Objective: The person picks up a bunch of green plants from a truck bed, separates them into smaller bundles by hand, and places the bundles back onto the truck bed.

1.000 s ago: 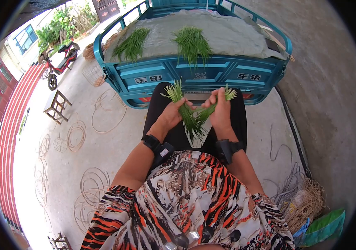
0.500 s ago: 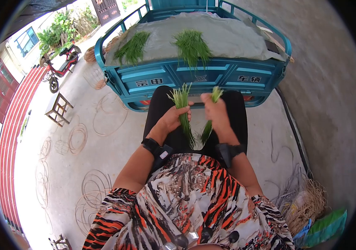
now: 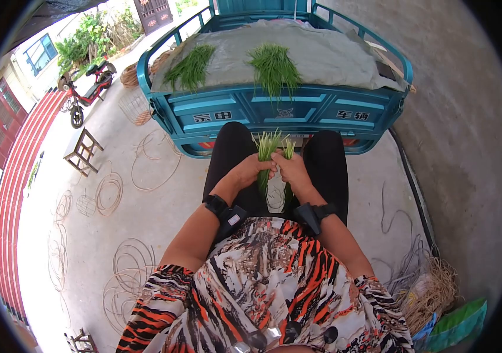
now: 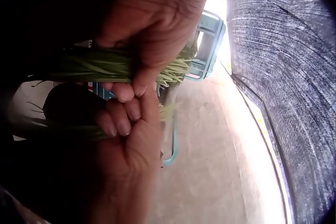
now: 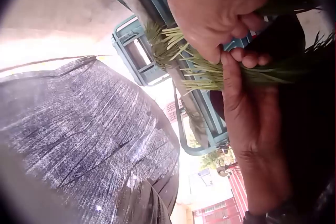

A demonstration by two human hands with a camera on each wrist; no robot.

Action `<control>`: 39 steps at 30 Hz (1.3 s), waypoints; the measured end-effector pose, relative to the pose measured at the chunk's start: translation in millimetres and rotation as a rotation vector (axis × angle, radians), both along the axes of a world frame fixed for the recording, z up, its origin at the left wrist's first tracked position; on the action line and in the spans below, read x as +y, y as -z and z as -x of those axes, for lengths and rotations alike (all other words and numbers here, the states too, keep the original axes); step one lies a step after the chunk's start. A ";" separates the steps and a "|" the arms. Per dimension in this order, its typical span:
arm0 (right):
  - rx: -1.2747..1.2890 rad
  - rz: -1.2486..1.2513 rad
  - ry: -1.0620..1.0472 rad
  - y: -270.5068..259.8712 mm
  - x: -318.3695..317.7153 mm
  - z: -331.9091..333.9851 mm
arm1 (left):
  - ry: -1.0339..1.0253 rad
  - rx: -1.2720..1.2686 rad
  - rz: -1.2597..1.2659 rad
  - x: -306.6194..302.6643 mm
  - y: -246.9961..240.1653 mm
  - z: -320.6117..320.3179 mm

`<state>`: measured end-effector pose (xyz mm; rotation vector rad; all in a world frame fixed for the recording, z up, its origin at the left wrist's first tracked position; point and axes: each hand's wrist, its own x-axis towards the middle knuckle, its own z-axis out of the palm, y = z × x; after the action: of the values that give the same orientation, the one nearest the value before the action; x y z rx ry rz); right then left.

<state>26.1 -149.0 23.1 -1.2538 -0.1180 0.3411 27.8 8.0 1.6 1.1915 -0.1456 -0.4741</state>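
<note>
My left hand (image 3: 249, 170) grips a bunch of green chives (image 3: 268, 144), pale cut ends up and leaves hanging between the knees. Beside it my right hand (image 3: 294, 171) holds a thinner bunch of chives (image 3: 288, 148), also with its ends up. The two hands meet, fingertips together, over the lap. In the left wrist view the left thumb presses across the thicker bunch (image 4: 94, 67). Pale stem ends (image 5: 207, 79) fan out past the fingers in the right wrist view. Two piles of chives, one left (image 3: 191, 67) and one in the middle (image 3: 275, 66), lie on a grey sheet (image 3: 333, 59).
A blue cargo tricycle bed (image 3: 286, 109) stands just beyond the knees, bearing the sheet. On the left are a small wooden stool (image 3: 83, 151), coiled strips (image 3: 108, 193) and a red scooter (image 3: 89, 91). Bundled fibre (image 3: 433, 288) and a green bag (image 3: 457, 326) lie at lower right.
The right hand, blurred and apart half a second ago, has come in leftward with its thin bunch to meet the left hand. The left hand keeps its grip and has shifted slightly right.
</note>
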 end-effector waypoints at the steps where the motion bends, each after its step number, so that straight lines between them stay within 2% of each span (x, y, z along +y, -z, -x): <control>1: 0.025 0.018 0.000 1.3 -1.5 -1.5 | -0.003 0.008 0.003 0.1 -0.4 -0.5; 5: 0.098 0.025 -0.068 15.8 -7.3 -9.6 | -0.019 0.032 0.099 0.3 -2.8 0.7; 9: 0.094 0.035 -0.107 15.7 -8.5 -10.0 | 0.011 0.022 0.077 0.3 -1.8 0.5; 11: 0.097 0.041 -0.088 14.2 -9.0 -9.3 | 0.025 0.009 0.054 0.3 -3.1 0.1; 14: 0.087 0.036 -0.065 13.5 -8.8 -8.9 | 0.017 0.075 0.163 2.9 -2.9 0.3; 24: -0.078 0.213 -0.017 19.7 -4.0 -12.2 | -0.032 0.076 0.090 1.7 -0.6 -0.5; 36: -0.032 0.140 -0.017 17.3 -5.1 -11.6 | -0.077 0.073 0.086 1.7 2.3 -1.1; 39: 0.008 0.121 0.050 19.6 -7.6 -11.9 | -0.095 0.091 0.073 2.8 3.7 -2.8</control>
<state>38.0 -156.6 3.5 -1.3731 -0.0600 0.3135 30.6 10.8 -2.1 1.0981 -0.0279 -0.4350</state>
